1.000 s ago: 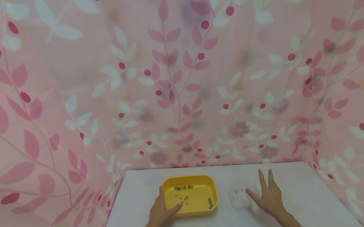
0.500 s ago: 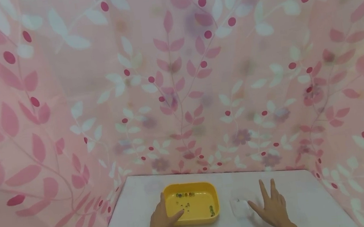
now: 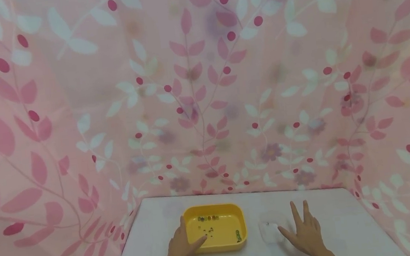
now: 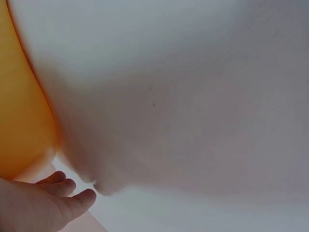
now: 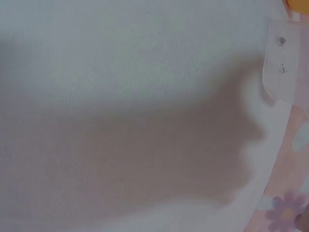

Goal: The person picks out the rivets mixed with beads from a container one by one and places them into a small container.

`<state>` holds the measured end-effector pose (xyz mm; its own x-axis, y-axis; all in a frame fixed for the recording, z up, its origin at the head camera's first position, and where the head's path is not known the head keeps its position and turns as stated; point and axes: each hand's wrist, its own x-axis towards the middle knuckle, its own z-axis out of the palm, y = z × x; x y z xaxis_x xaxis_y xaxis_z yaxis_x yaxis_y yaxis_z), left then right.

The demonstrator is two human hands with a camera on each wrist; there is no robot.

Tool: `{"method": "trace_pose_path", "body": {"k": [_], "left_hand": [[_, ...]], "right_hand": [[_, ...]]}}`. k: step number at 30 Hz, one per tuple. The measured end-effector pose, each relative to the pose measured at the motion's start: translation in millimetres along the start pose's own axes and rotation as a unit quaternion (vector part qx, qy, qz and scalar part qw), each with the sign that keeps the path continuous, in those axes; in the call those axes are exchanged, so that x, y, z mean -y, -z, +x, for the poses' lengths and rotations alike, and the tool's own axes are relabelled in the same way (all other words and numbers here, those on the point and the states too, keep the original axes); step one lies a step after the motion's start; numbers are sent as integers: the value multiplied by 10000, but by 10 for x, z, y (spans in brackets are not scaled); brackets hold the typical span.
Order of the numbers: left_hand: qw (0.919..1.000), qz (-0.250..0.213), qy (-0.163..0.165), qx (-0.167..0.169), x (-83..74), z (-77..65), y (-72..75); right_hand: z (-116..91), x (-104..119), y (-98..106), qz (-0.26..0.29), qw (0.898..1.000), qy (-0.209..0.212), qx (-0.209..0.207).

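In the head view, a yellow rectangular tray (image 3: 217, 248) lies left of centre on the table. My left hand (image 3: 180, 245) is at its left side, thumb reaching over the near left corner and fingers straight along the left edge; firm contact cannot be told. Inside are a row of coloured beads (image 3: 208, 218), a few green beads (image 3: 238, 236) and scattered tiny pieces (image 3: 208, 231). To the right sits a small clear container (image 3: 270, 234) with tiny bits in it. My right hand (image 3: 307, 234) hovers beside it, fingers spread, thumb tip near its right edge, holding nothing.
A white-covered table (image 3: 334, 214) carries the tray and container. Pink leaf-patterned cloth (image 3: 202, 103) hangs behind and along both sides, meeting the table's far edge. In the right wrist view, the hand's shadow falls over the white cover (image 5: 159, 154).
The head view tipped slightly, so the scene sits a little lower than a second ago. Both hands keep practically the same place beside the tray and container.
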<state>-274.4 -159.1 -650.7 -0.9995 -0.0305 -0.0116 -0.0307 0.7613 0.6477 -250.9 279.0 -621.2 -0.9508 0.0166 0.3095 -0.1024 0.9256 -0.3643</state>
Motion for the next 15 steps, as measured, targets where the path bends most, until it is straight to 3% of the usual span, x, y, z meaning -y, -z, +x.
{"method": "trace_pose_path", "body": {"k": [15], "left_hand": [[9997, 215, 42, 70, -23, 3, 38]], "right_hand": [[29, 0, -52, -106, 9998, 151, -68]]}}
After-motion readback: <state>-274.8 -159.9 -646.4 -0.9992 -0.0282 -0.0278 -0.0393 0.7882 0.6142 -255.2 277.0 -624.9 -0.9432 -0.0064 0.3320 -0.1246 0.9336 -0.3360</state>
